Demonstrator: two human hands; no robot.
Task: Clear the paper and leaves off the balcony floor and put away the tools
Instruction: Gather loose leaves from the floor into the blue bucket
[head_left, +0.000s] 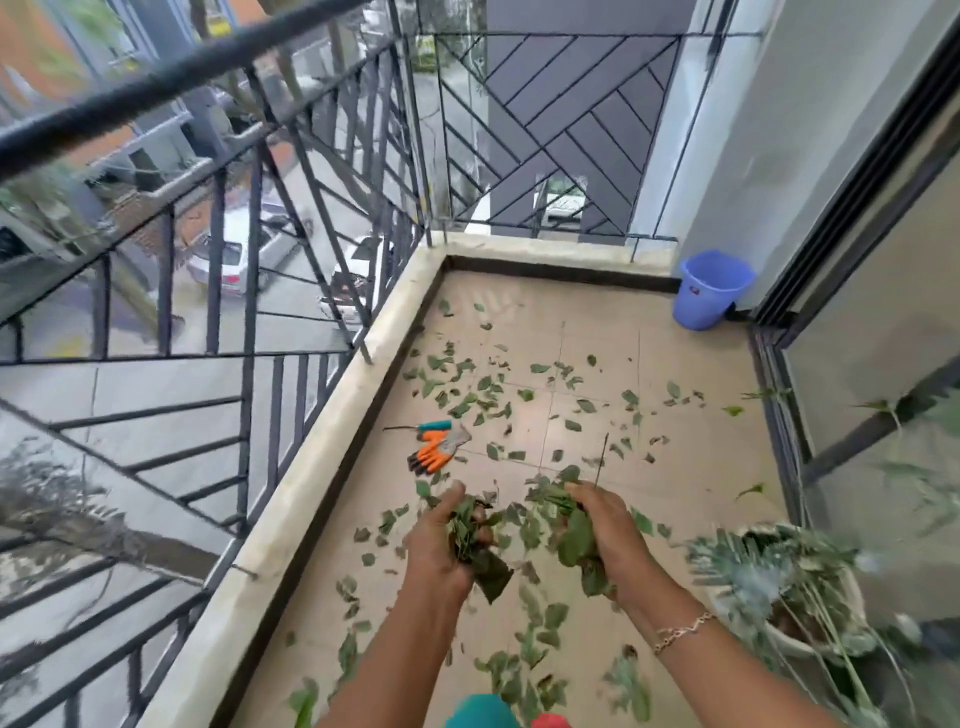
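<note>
My left hand (441, 545) grips a bunch of green leaves (480, 556) above the tiled balcony floor (597, 332). My right hand (605, 525) holds a second bunch of leaves (574, 540) and a thin dark stem that sticks up. Several loose leaves (467, 395) lie scattered across the tiles ahead of and below my hands. An orange and grey glove (435, 453) lies near the left kerb, with teal and orange handled pruning shears (426, 427) just behind it. I see no paper.
A blue bucket (709, 291) stands in the far right corner. A potted plant (789, 587) in a white pot is at my right beside the sliding glass door (872, 312). A black metal railing (249, 291) on a low kerb runs along the left and far sides.
</note>
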